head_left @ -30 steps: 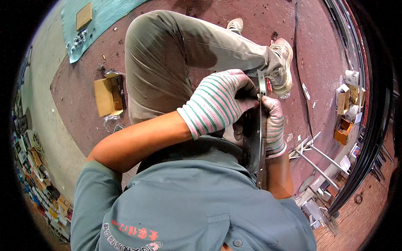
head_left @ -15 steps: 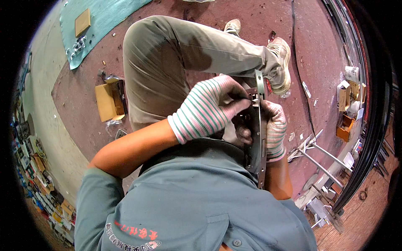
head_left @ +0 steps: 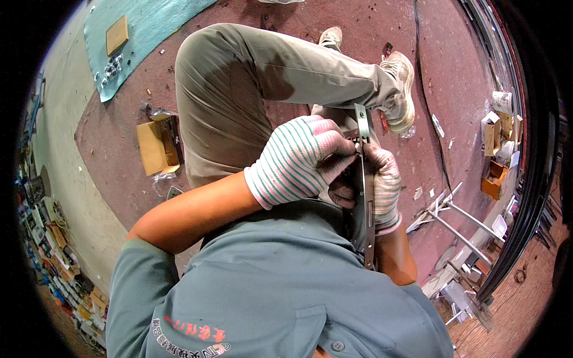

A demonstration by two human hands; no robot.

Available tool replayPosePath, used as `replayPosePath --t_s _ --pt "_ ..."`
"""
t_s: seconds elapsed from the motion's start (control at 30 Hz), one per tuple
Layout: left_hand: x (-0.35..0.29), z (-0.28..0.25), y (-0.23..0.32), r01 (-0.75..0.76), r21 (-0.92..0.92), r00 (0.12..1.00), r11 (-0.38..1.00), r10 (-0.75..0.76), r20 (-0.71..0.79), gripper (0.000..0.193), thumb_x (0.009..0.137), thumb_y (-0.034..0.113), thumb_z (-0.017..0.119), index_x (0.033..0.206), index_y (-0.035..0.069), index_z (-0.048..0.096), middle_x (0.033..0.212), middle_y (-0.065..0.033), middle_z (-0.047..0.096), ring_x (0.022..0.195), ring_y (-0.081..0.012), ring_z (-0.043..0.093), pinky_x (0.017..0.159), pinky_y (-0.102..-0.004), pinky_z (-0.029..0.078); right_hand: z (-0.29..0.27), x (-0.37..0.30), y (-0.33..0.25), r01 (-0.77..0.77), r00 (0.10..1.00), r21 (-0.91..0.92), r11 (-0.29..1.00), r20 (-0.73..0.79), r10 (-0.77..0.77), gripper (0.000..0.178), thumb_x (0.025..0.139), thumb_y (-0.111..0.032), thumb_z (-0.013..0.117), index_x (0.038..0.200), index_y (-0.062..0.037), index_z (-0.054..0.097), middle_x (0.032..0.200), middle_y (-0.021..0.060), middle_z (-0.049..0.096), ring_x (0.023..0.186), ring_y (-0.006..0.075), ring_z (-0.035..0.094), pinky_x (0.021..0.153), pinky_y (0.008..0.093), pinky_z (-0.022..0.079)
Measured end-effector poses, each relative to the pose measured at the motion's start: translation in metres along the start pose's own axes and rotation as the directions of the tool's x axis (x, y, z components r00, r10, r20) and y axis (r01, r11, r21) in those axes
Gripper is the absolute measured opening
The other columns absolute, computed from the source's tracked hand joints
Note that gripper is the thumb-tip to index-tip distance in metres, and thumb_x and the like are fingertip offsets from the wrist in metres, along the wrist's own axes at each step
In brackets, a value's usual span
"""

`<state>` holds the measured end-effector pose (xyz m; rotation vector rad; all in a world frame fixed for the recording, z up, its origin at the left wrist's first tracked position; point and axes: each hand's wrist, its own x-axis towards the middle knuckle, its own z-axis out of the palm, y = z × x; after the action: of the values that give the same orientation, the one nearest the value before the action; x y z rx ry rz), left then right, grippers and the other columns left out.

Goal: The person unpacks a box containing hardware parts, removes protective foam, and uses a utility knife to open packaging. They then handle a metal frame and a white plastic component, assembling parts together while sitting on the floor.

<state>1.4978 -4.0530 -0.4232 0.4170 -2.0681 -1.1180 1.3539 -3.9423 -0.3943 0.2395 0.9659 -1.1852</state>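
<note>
A mortise lock (head_left: 369,230) with a long, narrow metal faceplate stands on edge over my lap, its dark case on the left side. My right hand (head_left: 387,185), in a striped knit glove with dark fingers, is closed round the lock from the right. My left hand (head_left: 304,158), gloved alike, has thumb and forefinger pinched together against the upper part of the lock. A small pale bit shows at those fingertips, too small to name. My fingers and the faceplate hide much of the case.
An opened cardboard box (head_left: 156,146) lies on the reddish floor beside my bent knee. Farther off, a brown flat box (head_left: 117,36) rests on a teal mat (head_left: 155,18). At right are a black cable (head_left: 427,101), a metal frame (head_left: 462,221) and several small cartons.
The lock's upper end has tipped slightly left and down. My left hand has turned a little, its fingertips still pinched at the lock, and my right fingers have shifted up towards them.
</note>
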Motion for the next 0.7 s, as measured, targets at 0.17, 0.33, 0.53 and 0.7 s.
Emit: replayPosePath --t_s 0.17,0.33,0.53,0.7 --pt "-0.002 0.001 0.001 0.009 -0.026 1.000 1.000 -0.009 -0.022 0.021 0.072 0.006 0.082 0.084 0.008 0.065 0.079 -0.0065 0.064 0.071 -0.0249 0.064 0.064 -0.0343 0.052 0.003 -0.002 0.002 -0.022 0.999 -0.007 1.000 -0.040 0.022 0.036 0.091 -0.042 0.049 0.103 -0.0097 0.061 0.077 0.0070 0.061 0.052 0.0196 0.052 0.044 0.0312 0.039" --pt "-0.003 -0.002 -0.004 0.122 -0.216 0.992 0.969 -0.125 0.001 0.022 0.072 0.005 0.083 0.085 0.007 0.065 0.081 -0.0069 0.065 0.071 -0.0224 0.065 0.064 -0.0318 0.052 0.003 -0.003 0.000 -0.062 0.997 -0.030 0.998 0.048 0.064 0.043 0.090 -0.045 0.047 0.102 -0.0056 0.058 0.074 0.0111 0.057 0.051 0.0202 0.047 0.042 0.0310 0.034" --pt "0.012 -0.020 -0.017 0.595 -0.537 0.803 0.597 -0.451 0.389 0.062 0.066 0.012 0.090 0.118 0.002 0.057 0.109 -0.0057 0.062 0.103 -0.0133 0.059 0.091 -0.0316 0.050 0.005 -0.009 -0.005 -0.153 0.972 -0.169 0.974 0.150 0.179 0.042 0.090 -0.044 0.050 0.105 -0.0053 0.058 0.079 0.0122 0.060 0.053 0.0184 0.051 0.043 0.0308 0.037" --pt "0.018 -0.036 -0.029 0.742 -0.493 0.626 0.455 -0.207 0.752 0.054 0.069 0.019 0.090 0.114 0.002 0.064 0.106 -0.0045 0.066 0.103 -0.0137 0.059 0.093 -0.0308 0.047 0.023 -0.014 0.001 -0.161 0.957 -0.295 0.942 0.186 0.222 0.046 0.088 -0.045 0.052 0.108 -0.0034 0.055 0.077 0.0136 0.059 0.052 0.0143 0.051 0.041 0.0258 0.037"
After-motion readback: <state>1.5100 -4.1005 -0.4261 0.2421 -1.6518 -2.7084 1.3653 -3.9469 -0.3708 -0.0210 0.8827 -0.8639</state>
